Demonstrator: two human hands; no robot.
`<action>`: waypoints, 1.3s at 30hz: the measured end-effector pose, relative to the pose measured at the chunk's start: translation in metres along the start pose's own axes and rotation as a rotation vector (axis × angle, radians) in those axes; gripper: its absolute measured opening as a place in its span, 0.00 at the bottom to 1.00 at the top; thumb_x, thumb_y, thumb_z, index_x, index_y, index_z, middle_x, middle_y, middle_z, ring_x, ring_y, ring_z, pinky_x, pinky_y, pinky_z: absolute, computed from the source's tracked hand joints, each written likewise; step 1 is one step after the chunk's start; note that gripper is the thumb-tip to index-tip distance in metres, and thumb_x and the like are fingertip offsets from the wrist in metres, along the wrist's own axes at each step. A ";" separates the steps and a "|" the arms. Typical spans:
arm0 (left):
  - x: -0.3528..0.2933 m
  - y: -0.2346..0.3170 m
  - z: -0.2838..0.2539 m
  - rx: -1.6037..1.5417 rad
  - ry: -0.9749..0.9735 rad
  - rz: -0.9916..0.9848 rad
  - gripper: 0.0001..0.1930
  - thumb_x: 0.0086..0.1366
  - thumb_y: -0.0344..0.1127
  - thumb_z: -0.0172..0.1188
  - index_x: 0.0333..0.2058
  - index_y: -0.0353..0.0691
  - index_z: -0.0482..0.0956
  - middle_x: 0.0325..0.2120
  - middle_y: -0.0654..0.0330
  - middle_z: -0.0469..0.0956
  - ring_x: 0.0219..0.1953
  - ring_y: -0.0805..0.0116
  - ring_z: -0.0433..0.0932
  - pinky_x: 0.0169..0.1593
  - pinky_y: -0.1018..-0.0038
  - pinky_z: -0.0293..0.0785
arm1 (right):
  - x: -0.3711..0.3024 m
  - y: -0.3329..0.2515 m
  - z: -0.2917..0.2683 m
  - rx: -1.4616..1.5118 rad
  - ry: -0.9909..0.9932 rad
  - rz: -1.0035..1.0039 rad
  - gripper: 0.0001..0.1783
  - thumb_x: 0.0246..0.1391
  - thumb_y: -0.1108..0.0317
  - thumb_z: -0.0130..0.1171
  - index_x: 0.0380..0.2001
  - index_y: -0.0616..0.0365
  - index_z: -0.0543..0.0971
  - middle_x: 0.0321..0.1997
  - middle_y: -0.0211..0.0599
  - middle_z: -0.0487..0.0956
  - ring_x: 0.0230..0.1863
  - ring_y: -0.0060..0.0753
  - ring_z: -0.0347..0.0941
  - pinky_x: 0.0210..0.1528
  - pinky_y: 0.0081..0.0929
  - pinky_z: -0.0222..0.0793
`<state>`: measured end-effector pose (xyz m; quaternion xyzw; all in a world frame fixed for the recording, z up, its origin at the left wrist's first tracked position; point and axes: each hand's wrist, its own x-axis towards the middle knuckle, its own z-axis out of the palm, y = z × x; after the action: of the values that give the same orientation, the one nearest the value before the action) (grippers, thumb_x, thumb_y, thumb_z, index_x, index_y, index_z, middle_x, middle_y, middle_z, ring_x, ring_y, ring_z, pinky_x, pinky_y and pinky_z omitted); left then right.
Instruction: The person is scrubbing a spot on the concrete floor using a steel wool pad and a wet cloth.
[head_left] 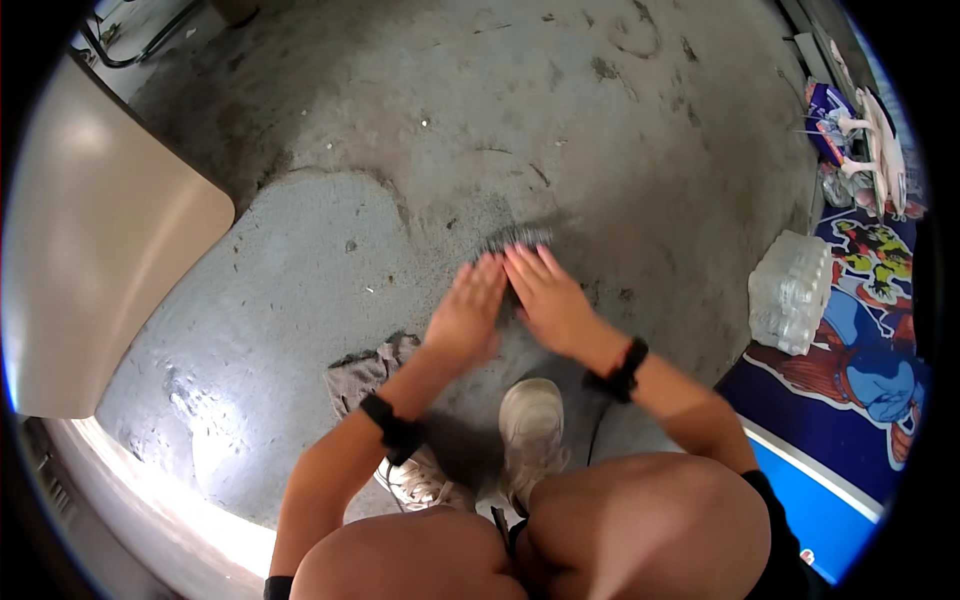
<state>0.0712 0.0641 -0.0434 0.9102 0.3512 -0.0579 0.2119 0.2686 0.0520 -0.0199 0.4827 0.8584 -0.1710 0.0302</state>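
Both my hands are side by side over a dark grey scrubbing brush (517,238), pressing it against the concrete floor. Its bristly edge shows just beyond the fingertips, somewhat blurred, and the rest is covered by the hands. My left hand (467,312) lies across it with fingers together, angled inward. My right hand (548,300) meets it from the other side, fingertips close to the left ones. A crumpled grey rag (357,380) rests on the floor beside my left forearm, partly hidden by it.
My shoes (532,420) are planted just behind the hands. A beige curved panel (110,240) rises at the left. On the right stand a shrink-wrapped pack of clear bottles (790,292) and a printed blue board (870,370). Dark stains mark the floor (480,110).
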 end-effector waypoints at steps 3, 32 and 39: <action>-0.040 0.041 0.029 -0.074 -0.062 0.132 0.46 0.57 0.43 0.58 0.70 0.27 0.52 0.73 0.46 0.49 0.76 0.52 0.45 0.77 0.58 0.38 | -0.069 -0.024 0.026 -0.114 -0.039 0.015 0.38 0.51 0.67 0.60 0.65 0.72 0.65 0.72 0.53 0.63 0.75 0.47 0.56 0.77 0.46 0.45; 0.011 -0.025 0.003 0.040 0.225 -0.006 0.36 0.59 0.29 0.53 0.68 0.32 0.61 0.72 0.52 0.57 0.74 0.59 0.54 0.76 0.56 0.43 | 0.029 0.022 -0.002 -0.195 0.155 -0.055 0.28 0.60 0.69 0.48 0.63 0.66 0.69 0.71 0.43 0.67 0.74 0.38 0.58 0.77 0.41 0.49; -0.026 -0.004 0.014 -0.035 0.129 0.047 0.35 0.58 0.30 0.56 0.66 0.33 0.63 0.71 0.52 0.58 0.74 0.58 0.54 0.76 0.56 0.46 | -0.016 -0.012 0.017 -0.116 0.114 -0.053 0.29 0.58 0.68 0.48 0.63 0.67 0.69 0.71 0.46 0.67 0.73 0.40 0.60 0.76 0.42 0.50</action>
<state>0.0499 0.0446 -0.0507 0.9162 0.3435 0.0121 0.2060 0.2653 0.0277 -0.0295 0.4662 0.8796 -0.0942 0.0047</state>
